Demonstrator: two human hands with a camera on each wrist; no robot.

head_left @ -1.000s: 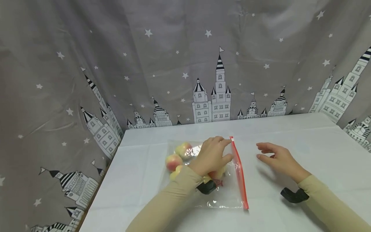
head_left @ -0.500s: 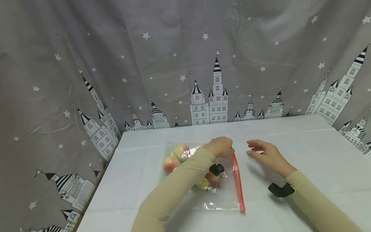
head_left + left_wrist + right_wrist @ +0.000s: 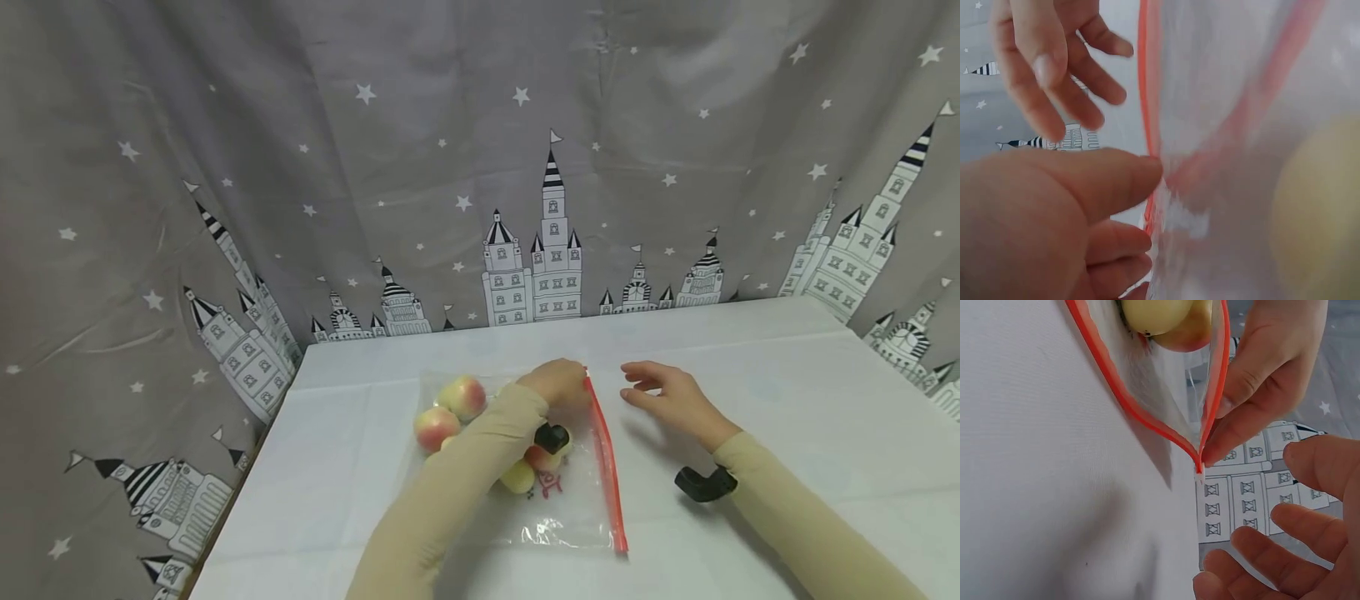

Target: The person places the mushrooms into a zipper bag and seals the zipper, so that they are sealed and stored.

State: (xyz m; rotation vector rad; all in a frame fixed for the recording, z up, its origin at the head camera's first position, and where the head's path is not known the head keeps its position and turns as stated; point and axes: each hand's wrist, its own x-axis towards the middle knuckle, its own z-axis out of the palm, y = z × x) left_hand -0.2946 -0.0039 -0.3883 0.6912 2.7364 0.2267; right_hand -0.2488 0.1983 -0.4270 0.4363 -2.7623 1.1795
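Observation:
A transparent zip bag [image 3: 577, 517] lies on the table with several yellow-red fruits, which look like peaches [image 3: 437, 429], inside. Its red zip edge [image 3: 609, 479] faces right. At the far corner of that edge, my left hand [image 3: 558, 382] pinches the bag, thumb against the red strip in the left wrist view. Seen from the right wrist, the mouth gapes, its two red strips [image 3: 1110, 381] parting from the corner. My right hand [image 3: 667, 400] hovers right of the bag, fingers apart and holding nothing. The left forearm hides some fruit.
A white cloth covers the table [image 3: 337, 467]. Behind and to the left hangs a grey curtain [image 3: 405, 150] printed with castles and stars. A black wrist strap piece [image 3: 705, 483] sits under each wrist.
My left hand has moved from over the bag to the far corner of its zip edge and taken hold there. The right hand stays raised, slightly nearer the bag.

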